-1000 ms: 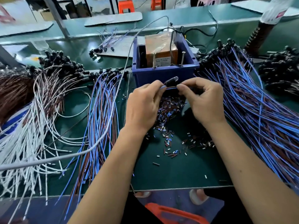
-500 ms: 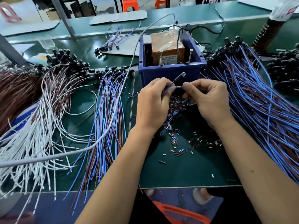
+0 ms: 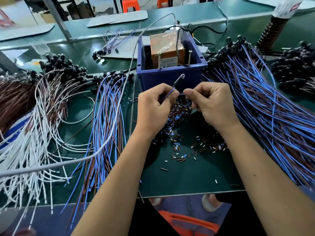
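Now wire (image 3: 170,92) pinched between left hand (image 3: 153,108), right hand (image 3: 211,104)

Nothing here reads clearly to me. The white label (image 3: 167,62) on the orange block (image 3: 166,44) inside the blue bin (image 3: 170,80) has lines of small print, too blurred to read. The red mark on the white wrap (image 3: 288,5) is also illegible.

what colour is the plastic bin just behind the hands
The bin is dark blue; the head view shows its front wall plainly.
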`<state>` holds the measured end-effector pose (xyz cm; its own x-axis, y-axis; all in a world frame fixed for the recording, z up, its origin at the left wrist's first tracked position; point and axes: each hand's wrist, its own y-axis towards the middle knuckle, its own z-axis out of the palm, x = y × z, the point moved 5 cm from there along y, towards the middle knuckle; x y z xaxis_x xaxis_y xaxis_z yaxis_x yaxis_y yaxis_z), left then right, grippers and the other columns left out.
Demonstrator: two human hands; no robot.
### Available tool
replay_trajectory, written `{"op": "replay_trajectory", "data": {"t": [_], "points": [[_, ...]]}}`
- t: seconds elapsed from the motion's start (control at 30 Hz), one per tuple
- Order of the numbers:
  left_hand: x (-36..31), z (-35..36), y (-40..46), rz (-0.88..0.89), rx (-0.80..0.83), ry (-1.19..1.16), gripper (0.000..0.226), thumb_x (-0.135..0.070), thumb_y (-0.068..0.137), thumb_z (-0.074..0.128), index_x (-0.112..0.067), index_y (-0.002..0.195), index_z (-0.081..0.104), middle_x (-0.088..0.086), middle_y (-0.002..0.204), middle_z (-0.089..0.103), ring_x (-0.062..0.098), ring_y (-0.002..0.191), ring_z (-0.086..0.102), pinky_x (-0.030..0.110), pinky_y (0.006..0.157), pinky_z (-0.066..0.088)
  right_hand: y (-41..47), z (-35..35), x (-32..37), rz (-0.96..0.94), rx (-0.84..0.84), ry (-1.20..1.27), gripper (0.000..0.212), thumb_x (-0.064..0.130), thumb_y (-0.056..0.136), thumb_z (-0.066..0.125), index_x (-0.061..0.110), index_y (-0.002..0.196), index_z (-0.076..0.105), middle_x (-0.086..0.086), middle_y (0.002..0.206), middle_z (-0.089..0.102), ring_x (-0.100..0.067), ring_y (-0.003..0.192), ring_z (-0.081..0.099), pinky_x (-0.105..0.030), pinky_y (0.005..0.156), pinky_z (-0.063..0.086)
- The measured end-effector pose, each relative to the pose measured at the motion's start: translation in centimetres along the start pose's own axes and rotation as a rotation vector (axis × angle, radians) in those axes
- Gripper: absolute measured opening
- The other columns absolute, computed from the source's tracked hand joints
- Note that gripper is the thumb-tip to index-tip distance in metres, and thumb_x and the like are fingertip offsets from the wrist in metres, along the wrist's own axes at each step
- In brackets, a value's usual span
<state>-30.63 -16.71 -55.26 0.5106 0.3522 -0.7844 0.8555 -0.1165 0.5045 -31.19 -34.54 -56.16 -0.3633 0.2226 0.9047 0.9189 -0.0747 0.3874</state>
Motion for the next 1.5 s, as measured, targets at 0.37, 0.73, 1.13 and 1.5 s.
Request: {"op": "replay_trajectory", "data": {"t": [0.37, 0.73, 1.13, 1.5], "points": [[1.4, -1.9, 0.6, -0.164, -0.081, -0.097, 0.016, -0.01, 0.095, 0.068, -0.011, 0.08, 0.073, -0.004, 0.064, 0.064, 0.004, 0.059, 0.055, 0.024, 0.064, 0.044, 0.4, -3.4, -0.8, 0.009, -0.2, 0.007, 0.029, 0.041, 0.093, 0.077, 0.02, 0.075, 0.073, 0.004, 0.06, 0.066, -0.011, 0.053, 0.054, -0.027, 0.055, 0.047], [0.8, -0.2, 0.2, -0.177, -0.101, -0.293, 0.016, -0.012, 0.097, 0.066, -0.001, 0.085, 0.071, 0.007, 0.073, 0.067, 0.013, 0.071, 0.061, 0.037, 0.071, 0.052, -0.4, 3.9, 0.2, 0.05, -0.063, 0.416, 0.008, 0.001, 0.09, 0.076, 0.003, 0.097, 0.079, -0.009, 0.09, 0.08, -0.019, 0.083, 0.074, -0.028, 0.079, 0.059], [-0.3, -2.9, -0.7, 0.072, -0.585, -0.123, 0.012, -0.015, 0.098, 0.07, -0.007, 0.089, 0.071, 0.012, 0.079, 0.062, 0.026, 0.066, 0.053, 0.052, 0.054, 0.046, -0.2, 2.2, 0.8, 0.06, -0.153, 0.541, 0.011, 0.012, 0.103, 0.063, 0.012, 0.094, 0.068, -0.013, 0.102, 0.077, -0.011, 0.042, 0.04, -0.03, 0.053, 0.044], [0.2, -3.1, -0.3, -0.13, -0.757, -0.245, 0.002, -0.002, 0.093, 0.072, -0.001, 0.093, 0.074, 0.009, 0.083, 0.072, 0.009, 0.075, 0.063, 0.021, 0.075, 0.053, -0.4, -0.1, 2.8, -0.168, -0.596, -0.101, 0.009, 0.021, 0.099, 0.07, 0.016, 0.098, 0.078, 0.009, 0.079, 0.073, -0.009, 0.07, 0.069, -0.02, 0.064, 0.053]]}}
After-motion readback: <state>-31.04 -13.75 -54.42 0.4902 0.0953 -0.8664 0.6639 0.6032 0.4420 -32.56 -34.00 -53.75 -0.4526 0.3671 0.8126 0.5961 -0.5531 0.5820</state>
